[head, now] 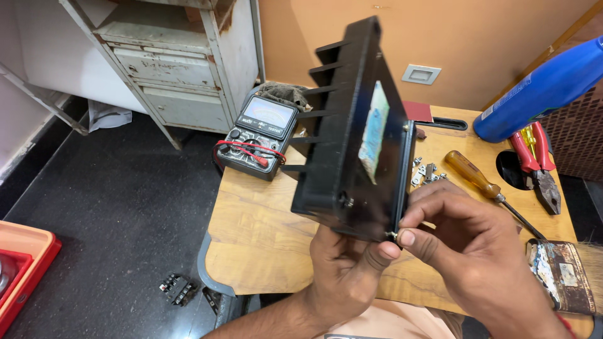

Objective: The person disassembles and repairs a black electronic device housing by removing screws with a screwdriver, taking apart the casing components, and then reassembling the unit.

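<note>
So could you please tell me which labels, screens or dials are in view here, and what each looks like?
Pale green-white rectangular label: on the face of the black finned box held up by the left hand.
Black analog meter: table's far left corner, pale dial window, red lead.
Blue cylindrical can: upper right, small printed label.

An orange wall (477,37) at 12 o'clock, a worn metal cabinet (169,63) at 10 o'clock, dark speckled floor (107,207) at 8 o'clock.
</note>
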